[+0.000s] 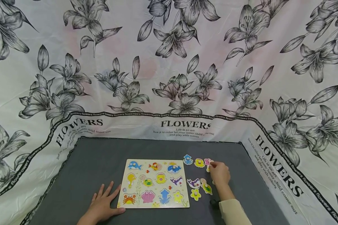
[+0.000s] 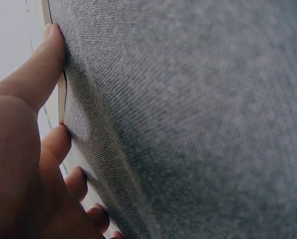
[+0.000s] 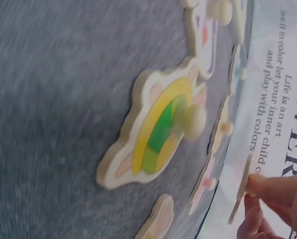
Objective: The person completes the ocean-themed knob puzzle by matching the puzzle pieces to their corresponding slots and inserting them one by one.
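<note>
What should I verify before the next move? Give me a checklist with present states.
1. Board on the table, picture side up: ok.
2. Left hand touching the board: ok, at its left edge.
3. Right hand pinching a piece: ok.
4. Which piece is held: cannot tell, edge-on in the right wrist view.
5. Right hand over the board: not ok, off to its right.

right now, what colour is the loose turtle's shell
The shell is green with a yellow rim, best seen in the right wrist view.
</note>
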Available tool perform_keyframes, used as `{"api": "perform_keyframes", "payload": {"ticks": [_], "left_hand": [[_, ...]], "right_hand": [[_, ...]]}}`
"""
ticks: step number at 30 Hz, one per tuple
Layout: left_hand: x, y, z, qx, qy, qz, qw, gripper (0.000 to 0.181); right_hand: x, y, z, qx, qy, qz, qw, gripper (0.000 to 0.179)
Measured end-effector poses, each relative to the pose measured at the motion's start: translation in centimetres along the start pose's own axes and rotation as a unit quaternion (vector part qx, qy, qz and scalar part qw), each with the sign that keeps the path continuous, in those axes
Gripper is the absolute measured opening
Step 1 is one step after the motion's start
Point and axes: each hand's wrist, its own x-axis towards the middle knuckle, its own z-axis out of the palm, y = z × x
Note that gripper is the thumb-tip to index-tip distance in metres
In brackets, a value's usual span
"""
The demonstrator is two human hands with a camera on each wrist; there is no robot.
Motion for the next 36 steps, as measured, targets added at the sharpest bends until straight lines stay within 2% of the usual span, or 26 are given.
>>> {"api": "perform_keyframes", "payload": {"ticks": [8, 13, 18, 31, 36], "left_hand": [[-0.1, -0.1, 0.1, -0.008, -0.005, -0.004, 0.9999, 0.109], [-0.2, -0.2, 0.3, -0.01, -0.001, 0.002, 0.9999, 0.109], [-0.4, 0.0, 0.2, -0.014, 0.001, -0.001, 0.9999, 0.109], [-0.3, -0.1, 0.2, -0.006, 0.006, -0.001, 1.0, 0.11], [-0.2, -0.1, 0.2, 0.001, 0.011, 0.0, 0.9999, 0.11]], "right_hand": [[-0.6, -1.0, 0.9, 0.067, -0.023, -0.062, 0.9955, 0.02], [-1.1, -1.8, 1.6, 0.097, -0.047, -0.093, 0.9897, 0.015], [-1.9, -3.4, 2.0, 0.135, -0.077, -0.123, 0.98, 0.014], [-3.0, -7.3, 3.0, 0.163, -0.112, -0.168, 0.9657, 0.012], [-3.4, -8.8, 3.3, 0.188, -0.131, -0.176, 0.9574, 0.012]]}}
